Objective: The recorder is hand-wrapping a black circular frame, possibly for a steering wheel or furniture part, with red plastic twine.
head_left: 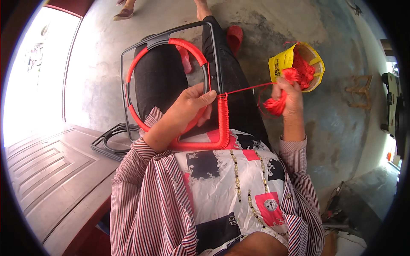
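Observation:
A black rectangular frame with a ring inside it (179, 29) rests on my lap and thighs. Red cord is wound tightly round its near right corner (223, 121) and round several stretches of the ring (190, 46). My left hand (192, 103) grips the ring's right side, thumb on top, close to the end of the winding. Out to the right, my right hand (291, 96) is closed round a loose bundle of red cord (275, 106). From there a taut red strand (252, 88) runs to the frame's right bar.
A yellow container (318, 62) holding more red cord stands on the concrete floor at the right. Other black frames (112, 141) lie beside a grey panelled surface (55, 170) at left. A red slipper (234, 38) is on the floor; another person's foot (124, 14) shows at the top.

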A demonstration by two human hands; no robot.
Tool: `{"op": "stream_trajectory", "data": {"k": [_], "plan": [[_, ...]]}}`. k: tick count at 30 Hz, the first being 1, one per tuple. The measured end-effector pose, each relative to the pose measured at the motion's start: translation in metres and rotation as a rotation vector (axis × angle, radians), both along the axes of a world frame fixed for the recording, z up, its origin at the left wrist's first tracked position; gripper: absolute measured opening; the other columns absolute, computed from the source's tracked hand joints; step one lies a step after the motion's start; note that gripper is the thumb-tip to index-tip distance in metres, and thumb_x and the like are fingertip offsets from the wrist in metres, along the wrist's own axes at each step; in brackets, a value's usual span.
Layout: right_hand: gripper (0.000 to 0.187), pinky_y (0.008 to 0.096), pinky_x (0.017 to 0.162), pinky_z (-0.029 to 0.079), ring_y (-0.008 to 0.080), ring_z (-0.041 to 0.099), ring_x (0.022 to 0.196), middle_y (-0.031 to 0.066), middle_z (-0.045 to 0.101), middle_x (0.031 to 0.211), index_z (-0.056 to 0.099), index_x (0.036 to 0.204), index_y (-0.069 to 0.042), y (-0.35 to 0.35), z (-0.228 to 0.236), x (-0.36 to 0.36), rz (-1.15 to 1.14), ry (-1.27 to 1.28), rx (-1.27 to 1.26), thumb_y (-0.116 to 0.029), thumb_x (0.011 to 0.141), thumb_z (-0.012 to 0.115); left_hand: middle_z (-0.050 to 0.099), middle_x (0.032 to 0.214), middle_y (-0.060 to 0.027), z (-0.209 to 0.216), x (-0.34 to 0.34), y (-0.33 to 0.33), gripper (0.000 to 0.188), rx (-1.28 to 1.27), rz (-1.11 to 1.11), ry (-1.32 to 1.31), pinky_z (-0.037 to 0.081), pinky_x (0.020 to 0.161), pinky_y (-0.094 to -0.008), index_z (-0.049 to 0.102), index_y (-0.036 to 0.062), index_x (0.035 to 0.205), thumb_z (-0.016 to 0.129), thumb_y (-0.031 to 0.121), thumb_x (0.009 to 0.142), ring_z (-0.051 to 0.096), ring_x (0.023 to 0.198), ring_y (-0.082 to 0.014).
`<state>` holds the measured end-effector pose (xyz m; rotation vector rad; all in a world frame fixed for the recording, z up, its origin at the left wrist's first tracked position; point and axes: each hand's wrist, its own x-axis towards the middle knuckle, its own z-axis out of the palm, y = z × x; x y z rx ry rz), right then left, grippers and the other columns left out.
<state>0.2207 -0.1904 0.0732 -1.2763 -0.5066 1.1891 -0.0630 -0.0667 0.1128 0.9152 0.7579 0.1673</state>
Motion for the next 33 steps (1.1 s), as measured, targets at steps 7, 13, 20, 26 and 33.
{"op": "stream_trajectory", "data": {"k": [7, 13, 20, 26, 33], "plan": [[0.01, 0.0233, 0.048, 0.037, 0.0087, 0.049, 0.05, 0.0006, 0.05, 0.059, 0.055, 0.083, -0.007, -0.05, -0.01, -0.015, -0.081, -0.002, -0.005, -0.007, 0.086, 0.064, 0.052, 0.051, -0.0065, 0.016, 0.006, 0.006, 0.012, -0.214, 0.15, -0.024, 0.035, 0.034, -0.0243, 0.056, 0.0072, 0.082, 0.058, 0.014, 0.091, 0.044, 0.034, -0.0134], [0.012, 0.0235, 0.048, 0.038, 0.0089, 0.049, 0.05, 0.0008, 0.053, 0.059, 0.057, 0.08, -0.006, -0.046, -0.03, -0.024, 0.083, -0.165, -0.213, -0.012, 0.087, 0.065, 0.052, 0.05, -0.0071, 0.006, 0.009, 0.01, 0.006, -0.211, 0.134, -0.056, 0.035, 0.033, -0.0249, 0.057, 0.0062, 0.081, 0.057, 0.009, 0.087, 0.043, 0.034, -0.0146], [0.023, 0.0218, 0.058, 0.044, 0.006, 0.055, 0.063, 0.0021, 0.065, 0.08, 0.067, 0.095, 0.002, 0.023, 0.018, -0.051, 0.175, -0.376, -0.031, -0.019, 0.087, 0.069, 0.056, 0.06, -0.009, -0.004, 0.001, 0.008, 0.009, -0.177, 0.066, -0.13, 0.04, 0.04, -0.0255, 0.054, 0.0028, 0.095, 0.052, 0.01, 0.091, 0.048, 0.041, -0.0159], [0.022, 0.0242, 0.07, 0.046, 0.0078, 0.057, 0.072, 0.0013, 0.065, 0.083, 0.068, 0.094, 0.001, 0.059, 0.025, -0.101, 0.464, -0.144, -0.077, -0.02, 0.087, 0.069, 0.058, 0.064, -0.0125, -0.016, -0.002, 0.002, 0.012, -0.016, 0.188, -0.109, 0.039, 0.039, -0.0284, 0.046, 0.0044, 0.1, 0.052, 0.013, 0.093, 0.051, 0.042, -0.0179], [0.016, 0.0251, 0.074, 0.046, 0.0077, 0.057, 0.077, -0.0001, 0.064, 0.081, 0.066, 0.093, -0.001, 0.039, 0.027, -0.113, 0.413, -0.035, -0.057, -0.016, 0.088, 0.067, 0.058, 0.064, -0.0122, -0.008, -0.003, -0.001, 0.011, -0.041, 0.237, -0.097, 0.04, 0.039, -0.028, 0.047, 0.0053, 0.096, 0.055, 0.01, 0.092, 0.052, 0.044, -0.0183]]}}
